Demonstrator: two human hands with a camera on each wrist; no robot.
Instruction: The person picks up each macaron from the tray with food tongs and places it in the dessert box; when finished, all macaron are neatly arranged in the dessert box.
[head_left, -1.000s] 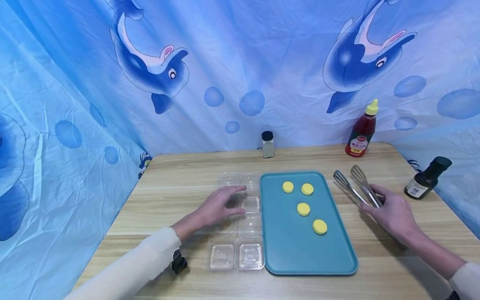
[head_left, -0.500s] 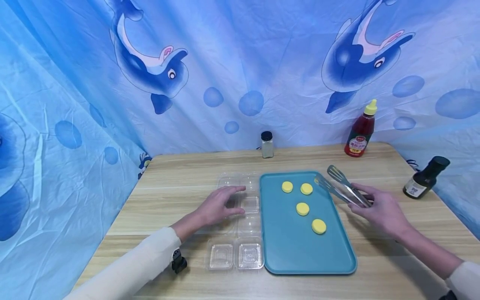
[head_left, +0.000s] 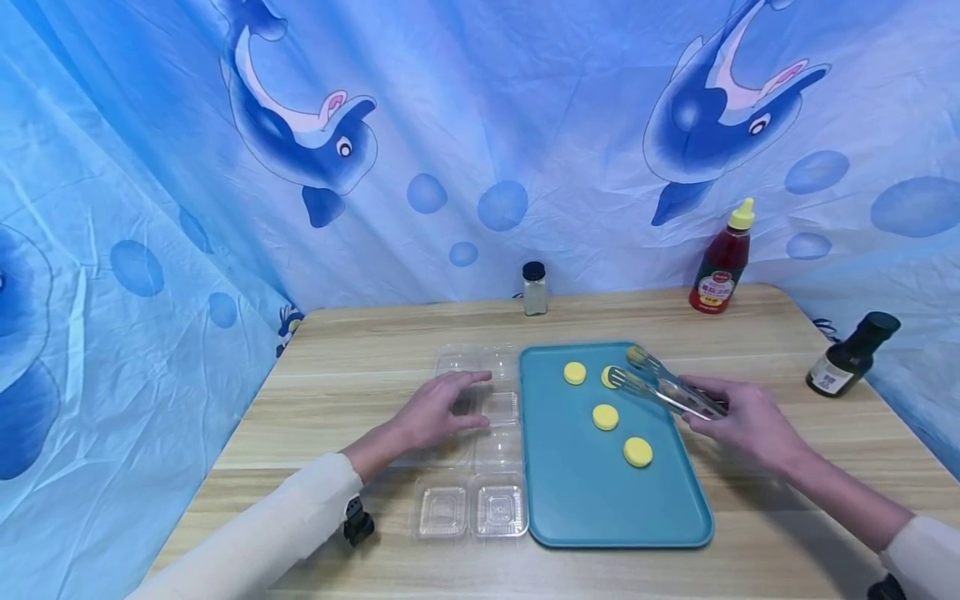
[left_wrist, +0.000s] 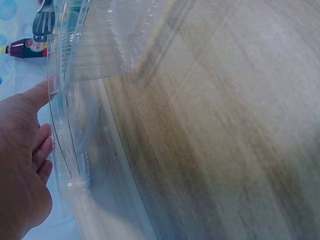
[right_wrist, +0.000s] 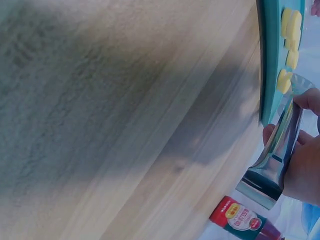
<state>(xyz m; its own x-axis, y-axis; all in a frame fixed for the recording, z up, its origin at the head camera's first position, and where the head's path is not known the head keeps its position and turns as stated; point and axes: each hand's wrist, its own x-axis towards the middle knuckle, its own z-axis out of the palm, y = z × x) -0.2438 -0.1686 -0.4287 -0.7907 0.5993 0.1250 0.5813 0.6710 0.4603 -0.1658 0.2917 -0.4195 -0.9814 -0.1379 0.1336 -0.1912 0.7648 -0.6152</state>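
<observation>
My right hand (head_left: pixel 738 421) grips metal tongs (head_left: pixel 678 398), their slotted tips apart over the far right part of a teal tray (head_left: pixel 585 508). One tip overlaps a yellow disc (head_left: pixel 607 377) in the head view; whether they touch cannot be told. Three other thick yellow discs lie on the tray, the nearest disc (head_left: pixel 637 452) low and right. Beside the tray, my left hand (head_left: pixel 435 412) is at the clear plastic containers (head_left: pixel 501 510), thumb and index finger spread apart. In the left wrist view its fingers lie against a clear container wall (left_wrist: pixel 62 130).
A small black-capped jar (head_left: pixel 535 290) stands at the table's back edge. A red sauce bottle (head_left: pixel 720 267) is at the back right, and a dark bottle (head_left: pixel 851 358) near the right edge. A blue dolphin curtain (head_left: pixel 450 125) hangs behind the wooden table (head_left: pixel 352 350).
My right hand has moved left with the tongs, whose tips have passed from the table beside the tray to above its far right discs. My left hand has stayed in place.
</observation>
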